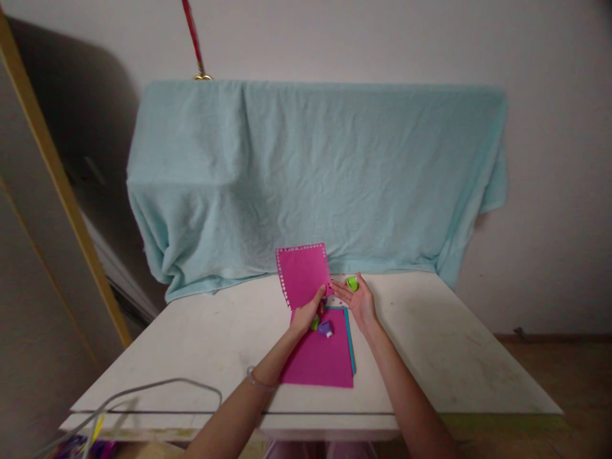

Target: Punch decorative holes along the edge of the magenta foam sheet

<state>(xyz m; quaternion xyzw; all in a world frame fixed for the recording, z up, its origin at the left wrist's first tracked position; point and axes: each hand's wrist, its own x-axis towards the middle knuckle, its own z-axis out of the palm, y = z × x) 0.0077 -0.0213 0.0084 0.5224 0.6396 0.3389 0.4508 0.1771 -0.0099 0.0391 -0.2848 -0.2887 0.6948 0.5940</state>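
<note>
Now left hand (306, 313) pinches pink punched paper (302, 274); right hand (359, 299) open under green punch (352, 283).

Left hand (308, 313) lifting pink sheet (303, 274), right hand (359, 299) cupping green punch (352, 283)

No text, label, brand, number or sign can be read anywhere in this view. The pink sheet (302, 273) shows only a punched dotted border along its edges, the blue cloth (315, 178) and the worktop (430, 344) are plain, and the small green punch (352, 283) and purple punch (326, 328) are too small and blurred to show whether they perhaps carry any marking.
</note>
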